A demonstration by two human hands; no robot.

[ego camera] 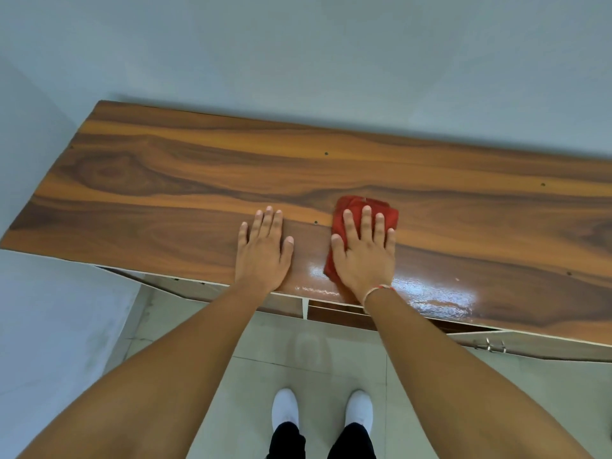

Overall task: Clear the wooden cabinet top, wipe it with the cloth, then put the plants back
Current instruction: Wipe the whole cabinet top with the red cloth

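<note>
The wiping step is proceeding at frame centre: the right hand, fingers flat, is pressing the red cloth on the cabinet top, the left hand is bracing flat beside it, and the dry upper left likely needs the next stroke.

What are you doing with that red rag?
A person is wiping the wooden cabinet top. The right hand presses the red cloth flat on the wood, and the left hand rests flat beside it. A wet shine shows near the front edge. No plants are in view, so they are not back yet.
</note>
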